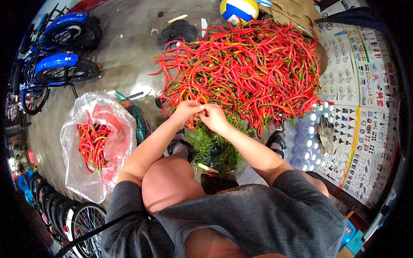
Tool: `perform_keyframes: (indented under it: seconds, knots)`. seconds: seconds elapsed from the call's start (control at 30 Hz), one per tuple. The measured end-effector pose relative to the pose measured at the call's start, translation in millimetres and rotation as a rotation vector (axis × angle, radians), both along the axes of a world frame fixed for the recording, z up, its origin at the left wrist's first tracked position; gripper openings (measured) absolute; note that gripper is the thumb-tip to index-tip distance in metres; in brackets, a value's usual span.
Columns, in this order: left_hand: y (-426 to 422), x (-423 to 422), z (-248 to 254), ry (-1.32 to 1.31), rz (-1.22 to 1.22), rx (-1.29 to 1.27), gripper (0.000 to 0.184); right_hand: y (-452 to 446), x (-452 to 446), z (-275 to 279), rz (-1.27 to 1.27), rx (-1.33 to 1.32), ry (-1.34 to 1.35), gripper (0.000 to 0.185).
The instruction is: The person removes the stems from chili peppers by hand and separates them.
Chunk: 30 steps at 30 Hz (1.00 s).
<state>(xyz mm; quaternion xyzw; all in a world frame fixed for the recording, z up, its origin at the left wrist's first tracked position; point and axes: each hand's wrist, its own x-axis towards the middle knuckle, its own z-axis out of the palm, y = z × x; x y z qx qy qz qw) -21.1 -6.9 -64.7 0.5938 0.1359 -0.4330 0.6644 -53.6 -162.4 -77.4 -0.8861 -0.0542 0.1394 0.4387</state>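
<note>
Evidently, we are sitting low and leaning over our work, with our left hand and right hand meeting just left of the frame's centre. Both are curling into a narrow shape, fingertips touching; a chilli may be lying between them, but the fingers are hiding it, so we cannot tell whether either hand is gripping one. We are probably setting the tips together because something so slim is calling for a fine pinch rather than a full fist.

A heap of red chillies is filling the upper middle of the frame, its near edge lying just beyond our fingers, presumably so that our arms are needing only a short reach. Below our hands, a green pile of what look like stalks is lying between our feet, where our parted knees are making room for it.

At the left of the frame, a clear plastic bag is standing with its mouth gaping upward, holding more chillies; that wide mouth is likely suiting our left side's reach. Farther off, a volleyball is resting at the top edge, and white-capped bottles are crowding together right of centre, apart from our hands.
</note>
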Motion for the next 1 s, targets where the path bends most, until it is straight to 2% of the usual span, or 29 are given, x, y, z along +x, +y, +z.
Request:
perform_keyframes:
  seconds: [0.03, 0.07, 0.17, 0.23, 0.3, 0.37, 0.5, 0.57, 0.6, 0.63, 0.7, 0.73, 0.8, 0.83, 0.9, 0.97, 1.0]
  knots:
    - [-1.3, 0.7, -0.7, -0.001, -0.009, -0.008, 0.022, 0.1, -0.5, 14.3, 0.007, 0.031, 0.018, 0.017]
    - [-3.1, 2.7, -1.0, -0.038, 0.033, 0.029, 0.019, -0.7, -1.7, 27.0, -0.089, 0.172, 0.125, 0.020]
    - [-9.5, 7.7, 22.5, -0.134, 0.159, 0.028, 0.012, -9.7, -8.4, 15.6, -0.162, 0.203, 0.093, 0.019]
    - [-9.7, 10.8, 20.1, -0.187, 0.171, 0.051, 0.011, -19.6, -7.0, 19.9, -0.107, 0.173, 0.152, 0.018]
    - [-11.4, 8.6, 21.3, -0.179, 0.197, 0.017, 0.011, -26.1, -5.6, 26.2, -0.033, 0.345, 0.290, 0.018]
    - [-13.7, 8.1, 23.8, -0.169, 0.221, -0.018, 0.011, -27.3, -4.9, 24.7, -0.040, 0.352, 0.301, 0.018]
    - [-13.9, 11.1, 23.9, -0.054, 0.244, -0.169, 0.012, -28.2, -3.0, 44.9, -0.090, 0.478, 0.386, 0.017]
    - [-13.3, 12.0, 29.1, 0.192, 0.314, -0.420, 0.012, -27.0, -6.7, 49.5, -0.116, 0.602, 0.183, 0.015]
    - [-12.4, 12.5, 33.7, 0.267, 0.275, -0.470, 0.019, -27.2, -7.5, 55.7, -0.122, 0.626, 0.165, 0.011]
    - [-11.9, 12.8, 38.9, 0.269, 0.275, -0.471, 0.019, -28.5, -7.1, 57.4, -0.123, 0.624, 0.166, 0.011]
    - [-11.1, 12.5, 47.0, 0.388, 0.148, -0.646, 0.029, -31.5, -5.0, 62.2, 0.031, 0.437, -0.258, 0.008]
    - [-11.4, 11.3, 42.1, 0.404, 0.165, -0.672, 0.029, -34.8, -3.7, 67.6, 0.031, 0.437, -0.256, 0.008]
    - [-12.8, 10.3, 40.7, 0.419, 0.167, -0.695, 0.028, -41.7, 0.7, 81.9, 0.177, 0.171, -0.405, 0.009]
    - [-14.3, 10.3, 39.9, 0.433, 0.168, -0.717, 0.028, -42.6, 3.8, 87.0, 0.177, 0.170, -0.404, 0.009]
    - [-19.6, 9.3, 34.9, 0.412, 0.193, -0.715, 0.028, -44.6, 7.5, 93.3, 0.128, -0.026, -0.540, 0.009]
    - [-22.8, 10.5, 32.7, 0.387, 0.217, -0.711, 0.027, -44.0, 9.4, 91.7, 0.085, -0.067, -0.581, 0.007]
    - [-24.0, 11.4, 35.6, 0.232, 0.279, -0.625, 0.023, -43.4, 10.2, 90.9, 0.042, -0.049, -0.546, 0.007]
